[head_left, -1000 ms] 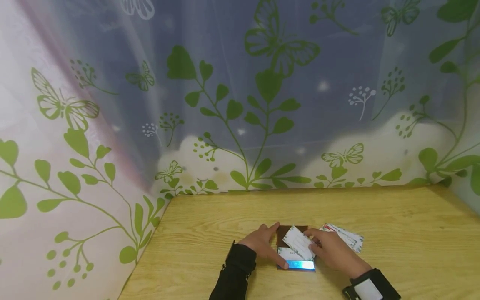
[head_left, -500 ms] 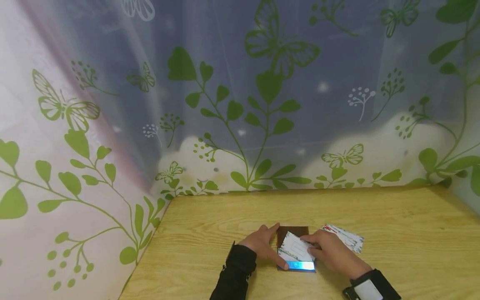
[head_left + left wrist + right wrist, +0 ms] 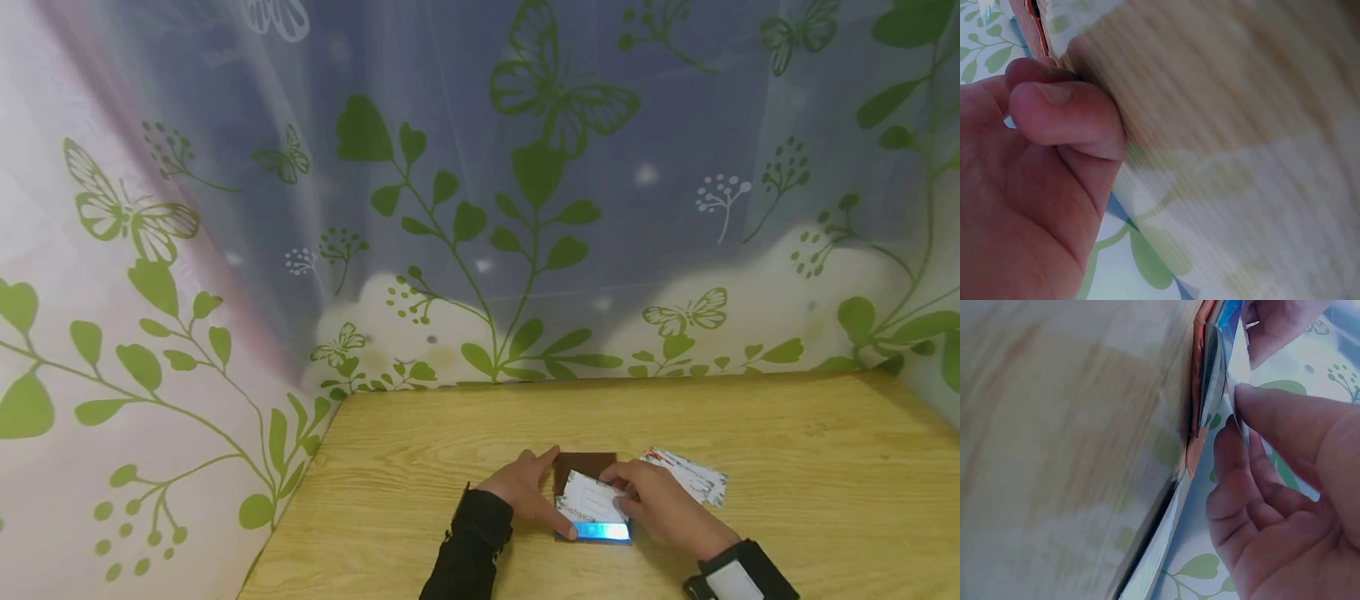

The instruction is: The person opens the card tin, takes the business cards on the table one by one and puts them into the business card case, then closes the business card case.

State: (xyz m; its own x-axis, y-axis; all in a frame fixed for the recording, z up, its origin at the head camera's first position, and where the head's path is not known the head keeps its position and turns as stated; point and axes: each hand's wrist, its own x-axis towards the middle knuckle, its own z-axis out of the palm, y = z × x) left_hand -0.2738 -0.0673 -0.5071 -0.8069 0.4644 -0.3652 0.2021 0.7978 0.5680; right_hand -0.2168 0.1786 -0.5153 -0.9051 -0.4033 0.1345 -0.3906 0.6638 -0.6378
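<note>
A flat brown card holder [image 3: 585,462] lies on the table in the head view, with a shiny blue strip [image 3: 602,531] along its near edge. My left hand [image 3: 521,485] steadies it from the left, thumb on the strip's end and forefinger stretched to the far left corner. Between thumb and fingers my right hand [image 3: 656,502] pinches a white card [image 3: 588,498] with a leafy border, its lower edge meeting the strip. In the right wrist view the card [image 3: 1240,356] shows edge-on beside the holder's orange-brown side [image 3: 1197,375]. The left wrist view shows curled outer fingers [image 3: 1066,115] by the tabletop.
Several printed cards [image 3: 696,477] lie fanned just right of the holder, partly behind my right hand. The wood-grain table [image 3: 420,433] ends at a curtain [image 3: 450,208] with leaves and butterflies behind, which also covers the left side.
My right hand has turned the card and slid it down and slightly left, so its lower edge now lies at the strip. The left hand has stayed in place.
</note>
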